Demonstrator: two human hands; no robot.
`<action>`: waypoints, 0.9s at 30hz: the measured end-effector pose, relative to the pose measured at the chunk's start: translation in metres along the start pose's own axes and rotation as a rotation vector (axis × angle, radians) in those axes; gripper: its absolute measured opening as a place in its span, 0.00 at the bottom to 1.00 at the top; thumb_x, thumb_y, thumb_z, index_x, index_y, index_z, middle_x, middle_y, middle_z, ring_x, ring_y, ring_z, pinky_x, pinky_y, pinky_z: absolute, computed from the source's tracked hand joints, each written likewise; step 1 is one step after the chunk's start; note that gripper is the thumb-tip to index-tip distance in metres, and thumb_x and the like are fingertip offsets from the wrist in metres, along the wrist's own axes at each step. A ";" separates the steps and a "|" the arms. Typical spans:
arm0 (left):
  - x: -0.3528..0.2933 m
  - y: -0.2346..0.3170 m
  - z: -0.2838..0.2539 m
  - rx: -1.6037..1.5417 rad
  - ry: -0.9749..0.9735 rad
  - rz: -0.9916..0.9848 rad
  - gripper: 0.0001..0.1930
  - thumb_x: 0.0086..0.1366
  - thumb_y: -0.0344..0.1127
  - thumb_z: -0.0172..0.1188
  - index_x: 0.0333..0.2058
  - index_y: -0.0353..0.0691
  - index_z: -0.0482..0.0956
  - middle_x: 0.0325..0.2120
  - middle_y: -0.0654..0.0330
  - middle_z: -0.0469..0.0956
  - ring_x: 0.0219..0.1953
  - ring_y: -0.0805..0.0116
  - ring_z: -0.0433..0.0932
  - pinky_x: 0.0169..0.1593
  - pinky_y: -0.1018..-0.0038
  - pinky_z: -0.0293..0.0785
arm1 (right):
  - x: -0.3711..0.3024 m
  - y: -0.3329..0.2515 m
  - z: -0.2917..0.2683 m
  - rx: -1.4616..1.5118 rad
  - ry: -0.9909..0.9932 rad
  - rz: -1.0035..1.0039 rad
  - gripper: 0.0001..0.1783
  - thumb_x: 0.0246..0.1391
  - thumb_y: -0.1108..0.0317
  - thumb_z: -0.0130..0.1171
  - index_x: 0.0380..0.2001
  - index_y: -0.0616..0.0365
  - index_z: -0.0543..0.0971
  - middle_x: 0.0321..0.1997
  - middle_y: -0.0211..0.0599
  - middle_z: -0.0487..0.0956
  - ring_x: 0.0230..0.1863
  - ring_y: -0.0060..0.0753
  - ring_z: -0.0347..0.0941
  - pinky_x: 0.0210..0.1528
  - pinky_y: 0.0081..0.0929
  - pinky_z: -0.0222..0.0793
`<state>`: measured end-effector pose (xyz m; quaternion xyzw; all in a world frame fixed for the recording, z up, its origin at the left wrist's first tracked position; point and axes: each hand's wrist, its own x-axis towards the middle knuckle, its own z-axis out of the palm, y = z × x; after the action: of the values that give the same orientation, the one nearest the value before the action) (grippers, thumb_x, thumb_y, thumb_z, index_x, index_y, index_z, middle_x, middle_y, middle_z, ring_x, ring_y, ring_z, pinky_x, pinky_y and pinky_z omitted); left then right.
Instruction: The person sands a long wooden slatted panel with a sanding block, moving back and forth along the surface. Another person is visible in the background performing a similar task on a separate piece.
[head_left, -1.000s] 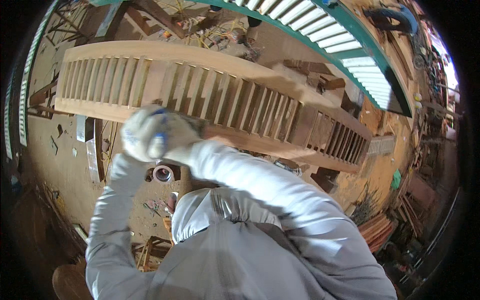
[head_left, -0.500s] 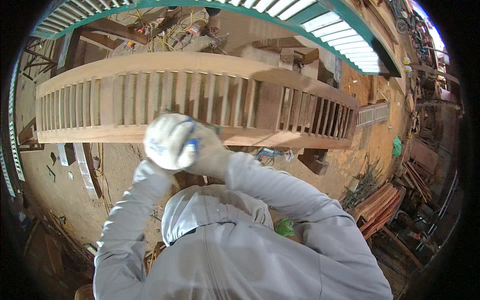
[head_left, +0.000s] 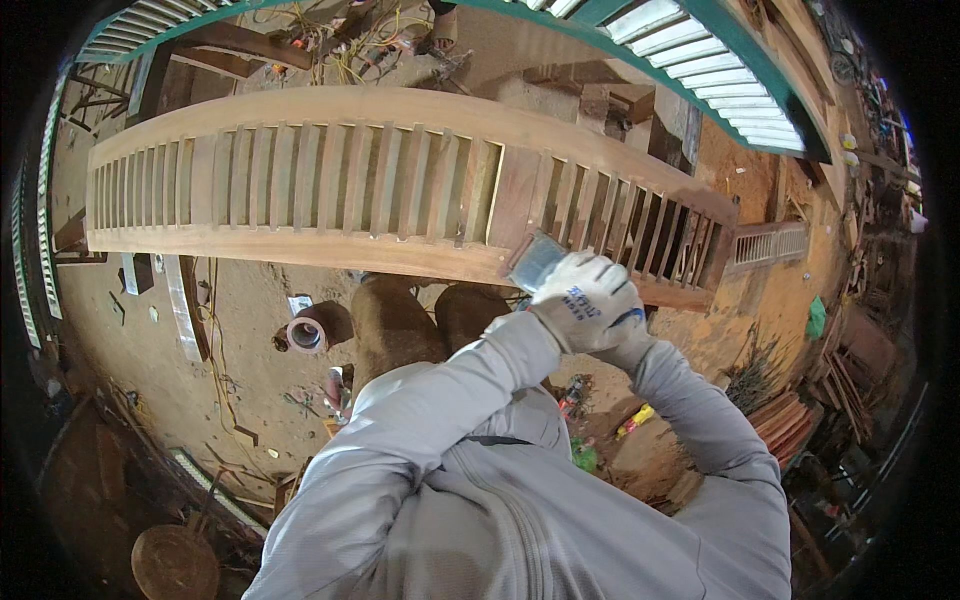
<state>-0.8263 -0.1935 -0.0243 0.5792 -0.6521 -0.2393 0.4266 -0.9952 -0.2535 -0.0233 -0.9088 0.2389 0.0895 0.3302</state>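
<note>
A long wooden louvered shutter (head_left: 330,247) lies across in front of me, its slats in several panels. On its near rail, to the right of the middle, rests a flat, grey-blue rectangular pad (head_left: 538,262) that looks like a sanding block. My left hand (head_left: 585,298), in a white glove with blue print, is closed at the pad's right end. Close against it, lower and to the right, is my right hand (head_left: 630,338), also gloved. It looks closed, but the left hand hides most of its fingers and whatever lies inside them.
A green-framed shutter with white slats (head_left: 690,65) stands beyond the work. Yellow cords and tools (head_left: 375,45) lie on the ground at the far side. Nearer are a tape-like roll (head_left: 306,336) and a metal strip (head_left: 184,305). Stacked boards (head_left: 785,425) are at the right.
Both hands have moved right along the near rail, from left of the shutter's middle to its right part. The grey-blue pad now shows plainly, and my body leans right.
</note>
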 end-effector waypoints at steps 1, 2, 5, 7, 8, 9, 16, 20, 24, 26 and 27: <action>-0.004 -0.004 -0.009 0.021 0.036 0.019 0.19 0.48 0.52 0.67 0.35 0.46 0.83 0.38 0.57 0.82 0.44 0.52 0.82 0.52 0.54 0.76 | 0.006 -0.003 0.007 0.158 0.005 0.019 0.23 0.52 0.60 0.72 0.51 0.49 0.81 0.53 0.37 0.81 0.55 0.38 0.79 0.57 0.35 0.76; -0.011 -0.010 -0.024 0.039 0.066 0.044 0.20 0.49 0.52 0.67 0.36 0.46 0.83 0.38 0.56 0.82 0.44 0.53 0.82 0.52 0.54 0.76 | 0.017 -0.012 0.017 0.318 0.017 0.044 0.23 0.53 0.59 0.72 0.52 0.49 0.80 0.53 0.38 0.81 0.56 0.40 0.78 0.57 0.35 0.75; -0.041 -0.033 -0.087 0.181 0.113 0.039 0.19 0.49 0.51 0.66 0.35 0.45 0.83 0.38 0.56 0.82 0.45 0.53 0.82 0.53 0.53 0.75 | 0.073 -0.075 0.025 0.529 0.050 0.006 0.22 0.50 0.64 0.72 0.49 0.51 0.80 0.53 0.38 0.81 0.56 0.37 0.79 0.56 0.33 0.76; -0.063 -0.051 -0.131 0.259 0.201 0.045 0.22 0.50 0.51 0.64 0.39 0.42 0.83 0.36 0.55 0.82 0.40 0.52 0.82 0.49 0.54 0.75 | 0.115 -0.119 0.030 0.567 0.036 -0.085 0.22 0.48 0.65 0.71 0.48 0.52 0.80 0.54 0.41 0.81 0.56 0.39 0.78 0.58 0.35 0.75; -0.073 -0.059 -0.153 0.296 0.214 0.041 0.21 0.53 0.52 0.62 0.38 0.41 0.83 0.35 0.54 0.82 0.39 0.53 0.82 0.47 0.55 0.75 | 0.138 -0.142 0.033 0.563 0.086 -0.175 0.22 0.49 0.63 0.70 0.48 0.52 0.79 0.54 0.42 0.81 0.57 0.41 0.78 0.60 0.37 0.74; -0.085 -0.069 -0.176 0.331 0.222 0.037 0.21 0.56 0.53 0.59 0.38 0.40 0.83 0.35 0.54 0.82 0.38 0.53 0.81 0.45 0.55 0.74 | 0.160 -0.165 0.037 0.562 0.138 -0.262 0.22 0.50 0.61 0.69 0.49 0.52 0.79 0.54 0.43 0.81 0.57 0.43 0.78 0.61 0.38 0.73; -0.182 -0.138 -0.330 0.436 0.272 -0.096 0.28 0.68 0.57 0.46 0.38 0.35 0.83 0.36 0.50 0.83 0.39 0.47 0.81 0.46 0.56 0.75 | 0.287 -0.297 0.133 0.525 -0.107 -0.299 0.20 0.59 0.51 0.53 0.49 0.47 0.80 0.57 0.38 0.80 0.60 0.44 0.73 0.67 0.48 0.62; -0.242 -0.170 -0.398 0.449 0.311 -0.170 0.30 0.72 0.57 0.43 0.39 0.33 0.82 0.36 0.47 0.82 0.39 0.44 0.81 0.47 0.57 0.75 | 0.345 -0.374 0.181 0.235 -0.009 -0.462 0.20 0.58 0.53 0.53 0.50 0.48 0.81 0.58 0.38 0.79 0.65 0.48 0.67 0.67 0.52 0.59; -0.229 -0.154 -0.401 0.475 0.200 -0.233 0.30 0.74 0.56 0.39 0.39 0.34 0.81 0.35 0.48 0.81 0.37 0.45 0.80 0.46 0.57 0.73 | 0.338 -0.373 0.185 0.100 0.018 -0.436 0.22 0.55 0.54 0.57 0.51 0.48 0.81 0.61 0.40 0.78 0.70 0.50 0.63 0.66 0.50 0.62; -0.220 -0.149 -0.375 0.479 0.229 -0.165 0.30 0.73 0.57 0.38 0.40 0.35 0.82 0.36 0.49 0.82 0.39 0.46 0.80 0.47 0.56 0.73 | 0.318 -0.352 0.157 0.178 -0.080 -0.420 0.22 0.54 0.55 0.57 0.51 0.48 0.81 0.61 0.39 0.79 0.70 0.49 0.64 0.66 0.49 0.61; -0.209 -0.146 -0.355 0.477 0.248 -0.114 0.30 0.72 0.57 0.38 0.40 0.36 0.82 0.37 0.49 0.82 0.40 0.47 0.81 0.48 0.56 0.73 | 0.301 -0.334 0.134 0.232 -0.150 -0.402 0.22 0.54 0.55 0.57 0.51 0.49 0.81 0.61 0.38 0.79 0.69 0.49 0.65 0.67 0.49 0.61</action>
<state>-0.4575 0.0403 -0.0150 0.7239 -0.5992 -0.0299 0.3406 -0.5694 -0.0572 -0.0368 -0.8849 0.0366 0.0609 0.4604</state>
